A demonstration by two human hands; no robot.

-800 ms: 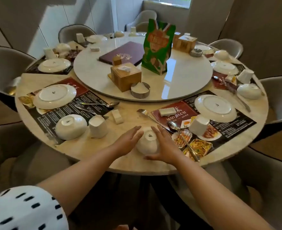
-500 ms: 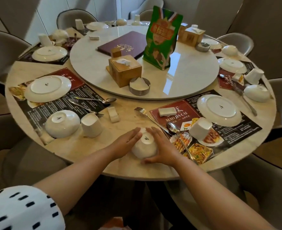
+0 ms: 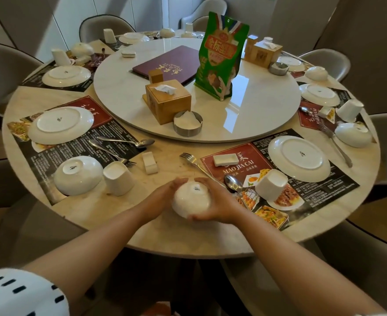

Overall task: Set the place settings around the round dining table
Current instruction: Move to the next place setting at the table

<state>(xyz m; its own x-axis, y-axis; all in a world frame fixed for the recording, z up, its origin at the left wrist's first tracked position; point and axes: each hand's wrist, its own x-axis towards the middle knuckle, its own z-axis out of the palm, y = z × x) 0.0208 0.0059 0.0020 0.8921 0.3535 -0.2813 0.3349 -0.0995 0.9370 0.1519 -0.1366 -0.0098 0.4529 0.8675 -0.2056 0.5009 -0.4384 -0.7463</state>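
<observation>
We see both hands cupping one white bowl [image 3: 191, 200], upside down with its foot ring and logo facing up. The left hand [image 3: 160, 198] is curved against the bowl's left side. The right hand [image 3: 219, 202] wraps the right side, with its thumb at the near rim. The bowl looks slightly tilted; we cannot tell whether its rim touches the table [image 3: 165, 231]. It sits over bare tabletop near the front edge, just left of the red-and-black placemat [image 3: 233, 166].

On that placemat:
- an upside-down plate [image 3: 299, 158] toward the far right
- an upside-down cup [image 3: 271, 184] nearer to us
- a small rectangular dish [image 3: 225, 160] on the red part

A spoon [image 3: 232, 182] lies on the mat's left edge, just beside the right hand. A fork [image 3: 192, 161] runs diagonally from the bare table toward the spoon.

To the left is another setting:
- a left plate [image 3: 60, 124], upside down
- a left bowl [image 3: 78, 175], upside down
- a left cup [image 3: 118, 178], upside down, just beside that bowl
- a left spoon [image 3: 128, 141] and a left fork [image 3: 110, 151] lying on the mat
- a white rest [image 3: 150, 162] on bare table between the two settings

The turntable [image 3: 256, 115] in the middle carries several things:
- a wooden tissue box [image 3: 167, 101]
- a metal ring [image 3: 188, 123] with white paper in it
- a green bag [image 3: 222, 58], standing upright
- a maroon menu [image 3: 172, 65], lying flat

More plates, bowls and cups sit at the far places.
</observation>
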